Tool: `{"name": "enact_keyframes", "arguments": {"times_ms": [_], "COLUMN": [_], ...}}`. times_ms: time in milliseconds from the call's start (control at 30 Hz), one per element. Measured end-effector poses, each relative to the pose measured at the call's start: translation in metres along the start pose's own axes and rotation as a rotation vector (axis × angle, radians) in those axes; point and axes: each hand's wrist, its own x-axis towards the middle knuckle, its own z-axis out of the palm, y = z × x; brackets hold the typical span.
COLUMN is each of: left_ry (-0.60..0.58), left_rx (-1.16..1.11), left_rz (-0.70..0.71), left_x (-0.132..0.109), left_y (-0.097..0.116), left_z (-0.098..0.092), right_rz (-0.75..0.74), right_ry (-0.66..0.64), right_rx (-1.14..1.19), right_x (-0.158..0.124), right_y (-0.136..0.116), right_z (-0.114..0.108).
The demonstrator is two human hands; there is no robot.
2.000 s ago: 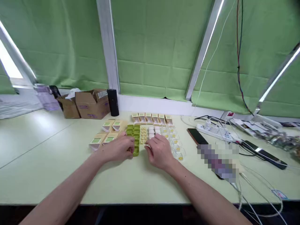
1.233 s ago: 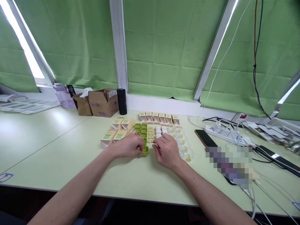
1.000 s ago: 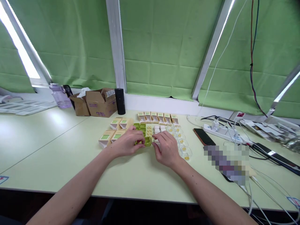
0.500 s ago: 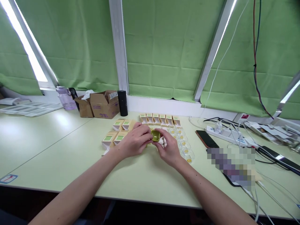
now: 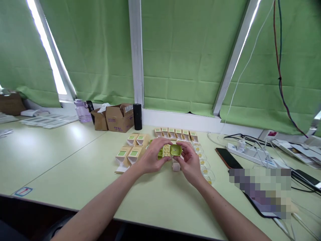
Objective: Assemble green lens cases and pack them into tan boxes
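A small olive-green square dish [image 5: 176, 150] is held up above the table, with its hollow side facing me. My right hand [image 5: 191, 162] pinches its right side between thumb and fingers. At the dish's left edge, my left hand [image 5: 154, 156] has thumb and fingertips closed on the rim. Behind my left fingers, more green dishes [image 5: 160, 154] and a grid of small yellow pieces [image 5: 166, 150] show in part. Just below the dish is a small whitish-pink block [image 5: 176, 166]. Clear plastic cups with yellow centres [image 5: 205, 164] stand right of my right hand.
Open cream cartons with green labels stand left [image 5: 122, 154] and in a back row [image 5: 171, 131]. Cardboard boxes [image 5: 120, 118], a black cylinder [image 5: 137, 116] and a purple bottle [image 5: 82, 111] line the back. A phone [image 5: 228, 158], power strip [image 5: 247, 154] and cables lie right.
The view has shifted, so the table sits lower and further right. My left fingers have moved from over the dish to its left edge, and the dish now shows more fully.
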Motion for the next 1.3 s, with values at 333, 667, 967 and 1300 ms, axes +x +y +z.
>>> {"name": "enact_keyframes", "arguments": {"times_ms": [333, 667, 967, 1300], "left_ry": [0.090, 0.162, 0.097, 0.042], "left_rx": [0.019, -0.114, -0.225, -0.278], "left_rz": [-0.015, -0.208, -0.419, -0.462], "left_x": [-0.014, -0.016, -0.010, -0.011], "left_y": [-0.006, -0.011, -0.004, 0.000], "left_z": [0.007, 0.014, 0.012, 0.015], "right_rz": [-0.017, -0.036, -0.042, -0.009], "right_ry": [-0.035, -0.040, -0.057, -0.111], "right_rx": [-0.111, -0.227, -0.330, -0.297], "right_x": [-0.009, -0.011, -0.011, -0.008], "right_y": [0.003, 0.000, 0.000, -0.003], "right_z": [-0.001, -0.003, -0.004, -0.003]}}
